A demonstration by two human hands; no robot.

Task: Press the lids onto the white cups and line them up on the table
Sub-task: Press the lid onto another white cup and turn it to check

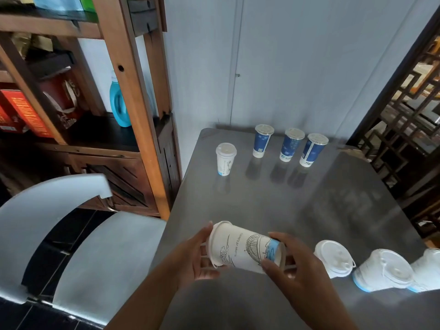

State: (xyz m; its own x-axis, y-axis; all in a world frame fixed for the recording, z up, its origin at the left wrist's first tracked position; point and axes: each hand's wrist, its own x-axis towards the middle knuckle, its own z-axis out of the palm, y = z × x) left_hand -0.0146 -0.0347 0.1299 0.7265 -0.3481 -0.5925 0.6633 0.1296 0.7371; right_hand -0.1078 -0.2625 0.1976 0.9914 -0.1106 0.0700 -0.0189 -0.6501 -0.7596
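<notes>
Both my hands hold one white cup point(242, 248) on its side above the near edge of the steel table point(321, 198). My left hand point(197, 256) covers its lidded mouth end, where a white lid point(215, 244) sits. My right hand point(295, 272) grips its blue-banded base. Another white cup point(225, 161) with a lid stands upright at the far left of the table. To my right, three more white cups with lids point(333, 258) point(383, 270) point(428, 270) stand along the near edge.
Three blue cups with lids point(262, 141) point(291, 145) point(313, 150) stand in a row at the back of the table. A pale chair point(71, 229) sits at the left, a wooden shelf point(133, 103) with a blue bottle behind it, and a dark lattice screen point(404, 115) at the right.
</notes>
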